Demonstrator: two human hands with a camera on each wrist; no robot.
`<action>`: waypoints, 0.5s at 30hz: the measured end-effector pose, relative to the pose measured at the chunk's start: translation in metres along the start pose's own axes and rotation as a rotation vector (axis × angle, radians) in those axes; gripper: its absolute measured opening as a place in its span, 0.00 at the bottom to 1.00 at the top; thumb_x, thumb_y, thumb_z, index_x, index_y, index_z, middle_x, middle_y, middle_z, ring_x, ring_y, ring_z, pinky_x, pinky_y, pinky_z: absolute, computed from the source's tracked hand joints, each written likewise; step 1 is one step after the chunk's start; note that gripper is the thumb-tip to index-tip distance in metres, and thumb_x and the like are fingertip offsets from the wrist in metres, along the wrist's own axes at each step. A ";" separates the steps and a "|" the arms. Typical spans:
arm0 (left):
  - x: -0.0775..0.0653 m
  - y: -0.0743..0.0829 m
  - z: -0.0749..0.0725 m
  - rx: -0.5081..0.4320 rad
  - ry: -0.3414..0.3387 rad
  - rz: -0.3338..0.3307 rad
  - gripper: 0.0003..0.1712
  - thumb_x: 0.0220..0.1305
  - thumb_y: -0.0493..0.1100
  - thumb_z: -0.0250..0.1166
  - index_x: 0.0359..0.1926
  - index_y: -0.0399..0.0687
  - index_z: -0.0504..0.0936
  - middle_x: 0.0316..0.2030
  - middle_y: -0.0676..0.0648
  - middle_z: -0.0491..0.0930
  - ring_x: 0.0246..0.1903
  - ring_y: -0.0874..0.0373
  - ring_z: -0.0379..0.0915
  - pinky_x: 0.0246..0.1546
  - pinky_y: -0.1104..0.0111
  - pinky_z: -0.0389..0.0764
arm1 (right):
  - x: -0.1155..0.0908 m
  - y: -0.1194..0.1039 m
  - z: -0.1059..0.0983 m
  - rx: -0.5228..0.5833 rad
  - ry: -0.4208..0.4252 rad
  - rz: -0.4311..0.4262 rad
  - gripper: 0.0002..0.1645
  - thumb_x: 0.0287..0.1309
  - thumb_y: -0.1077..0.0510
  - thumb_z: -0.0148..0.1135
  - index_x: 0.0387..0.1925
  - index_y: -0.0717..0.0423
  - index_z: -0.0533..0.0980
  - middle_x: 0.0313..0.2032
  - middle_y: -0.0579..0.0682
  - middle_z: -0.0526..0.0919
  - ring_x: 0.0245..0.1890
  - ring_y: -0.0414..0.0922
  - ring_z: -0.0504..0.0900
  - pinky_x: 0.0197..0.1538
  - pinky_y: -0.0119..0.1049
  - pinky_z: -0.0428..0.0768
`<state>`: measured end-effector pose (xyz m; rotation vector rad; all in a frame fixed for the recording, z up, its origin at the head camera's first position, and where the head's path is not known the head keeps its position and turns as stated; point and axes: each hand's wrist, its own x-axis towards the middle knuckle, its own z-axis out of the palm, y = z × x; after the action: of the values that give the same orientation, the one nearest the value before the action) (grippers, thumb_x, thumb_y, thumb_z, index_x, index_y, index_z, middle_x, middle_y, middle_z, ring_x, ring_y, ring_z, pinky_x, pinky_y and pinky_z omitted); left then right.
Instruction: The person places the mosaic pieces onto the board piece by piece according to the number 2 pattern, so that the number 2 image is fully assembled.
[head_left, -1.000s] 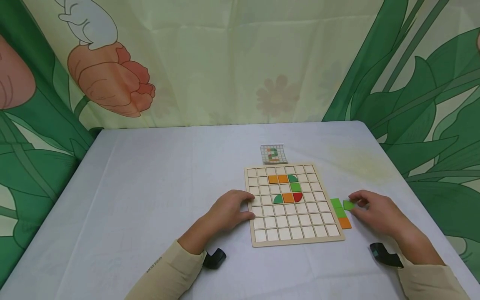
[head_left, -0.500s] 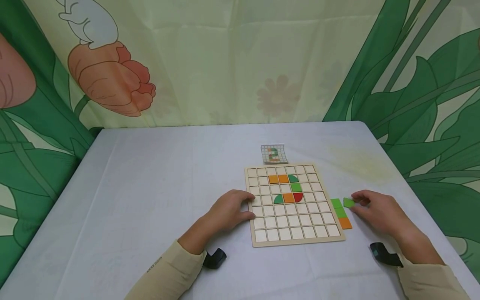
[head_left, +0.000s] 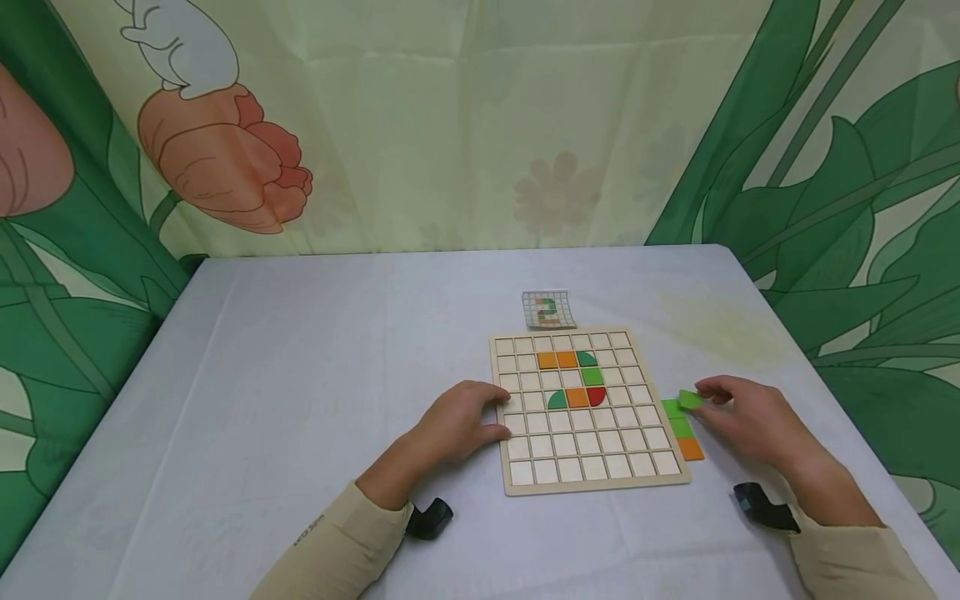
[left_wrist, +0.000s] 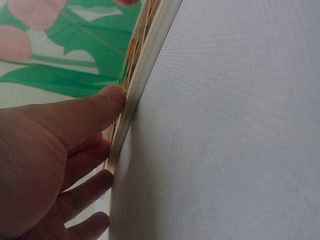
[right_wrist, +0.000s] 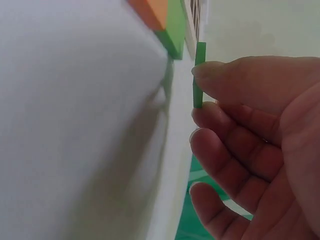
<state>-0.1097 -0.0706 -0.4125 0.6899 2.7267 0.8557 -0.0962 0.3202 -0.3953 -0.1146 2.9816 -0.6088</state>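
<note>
My right hand (head_left: 750, 421) pinches a light green square tile (head_left: 688, 401) between thumb and index finger, the other fingers loosely bent. In the right wrist view that green tile (right_wrist: 199, 75) is seen edge-on, above the tablecloth. Just beside it, green tiles (head_left: 681, 427) and an orange tile (head_left: 691, 449) lie in a row along the right edge of the wooden grid board (head_left: 592, 486). My left hand (head_left: 457, 421) rests thumb and fingertips on the board's left edge. Orange squares (head_left: 566, 359), dark green quarter-rounds (head_left: 557, 400), a green square (head_left: 592, 377) and a red quarter-round (head_left: 596, 396) sit in its cells.
A small pattern card (head_left: 549, 309) with a coloured figure on a grid lies behind the board. White cloth (head_left: 315, 375) covers the table. A printed curtain (head_left: 420, 125) hangs behind it. Black wrist devices (head_left: 430, 518) sit by both sleeves.
My right hand has moved slightly left with the green tile, which now tilts and overlaps the row of tiles in the head view. The left hand and the board have stayed put.
</note>
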 end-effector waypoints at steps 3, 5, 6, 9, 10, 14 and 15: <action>0.000 0.000 0.000 0.003 0.000 0.001 0.26 0.60 0.46 0.74 0.58 0.43 0.81 0.55 0.48 0.81 0.60 0.51 0.72 0.62 0.60 0.73 | 0.001 -0.007 0.001 0.008 -0.017 0.001 0.23 0.62 0.58 0.65 0.53 0.70 0.77 0.45 0.65 0.81 0.46 0.62 0.76 0.50 0.62 0.76; 0.000 0.000 0.000 0.003 0.001 0.002 0.26 0.60 0.46 0.74 0.58 0.43 0.81 0.55 0.48 0.81 0.60 0.51 0.72 0.62 0.60 0.73 | 0.001 -0.010 0.001 0.012 -0.020 -0.013 0.23 0.61 0.58 0.66 0.53 0.70 0.77 0.45 0.64 0.82 0.46 0.61 0.77 0.50 0.62 0.76; 0.000 0.000 0.000 0.003 0.000 0.001 0.26 0.60 0.46 0.74 0.58 0.43 0.81 0.55 0.48 0.81 0.60 0.51 0.72 0.62 0.60 0.73 | 0.002 -0.012 0.002 0.015 -0.024 -0.017 0.23 0.61 0.58 0.66 0.53 0.70 0.77 0.45 0.64 0.82 0.45 0.61 0.77 0.50 0.62 0.77; 0.000 0.000 0.000 0.004 -0.001 -0.001 0.26 0.60 0.46 0.74 0.58 0.43 0.81 0.55 0.48 0.81 0.60 0.51 0.72 0.62 0.60 0.73 | 0.003 -0.017 0.003 0.016 -0.021 -0.042 0.23 0.61 0.57 0.67 0.52 0.70 0.78 0.44 0.63 0.83 0.45 0.60 0.78 0.49 0.60 0.77; 0.001 0.000 0.000 0.004 -0.003 -0.004 0.26 0.60 0.46 0.74 0.58 0.43 0.81 0.55 0.48 0.81 0.60 0.51 0.72 0.62 0.60 0.73 | 0.003 -0.018 0.003 0.017 -0.025 -0.046 0.23 0.61 0.57 0.67 0.52 0.70 0.78 0.44 0.62 0.83 0.45 0.60 0.78 0.49 0.60 0.77; 0.001 0.001 0.000 0.006 -0.008 -0.011 0.26 0.60 0.46 0.74 0.58 0.43 0.81 0.55 0.48 0.80 0.61 0.51 0.72 0.62 0.59 0.72 | 0.004 -0.025 0.004 0.022 -0.039 -0.056 0.23 0.60 0.56 0.68 0.52 0.69 0.78 0.44 0.62 0.83 0.45 0.60 0.78 0.49 0.60 0.78; 0.001 0.001 0.000 0.006 -0.009 -0.012 0.26 0.60 0.46 0.74 0.58 0.43 0.81 0.56 0.48 0.80 0.61 0.51 0.71 0.62 0.59 0.72 | 0.004 -0.027 0.005 0.023 -0.040 -0.061 0.23 0.60 0.57 0.68 0.52 0.69 0.78 0.44 0.62 0.83 0.45 0.60 0.78 0.49 0.60 0.78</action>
<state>-0.1098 -0.0695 -0.4118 0.6763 2.7234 0.8401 -0.0981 0.2931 -0.3896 -0.2140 2.9407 -0.6397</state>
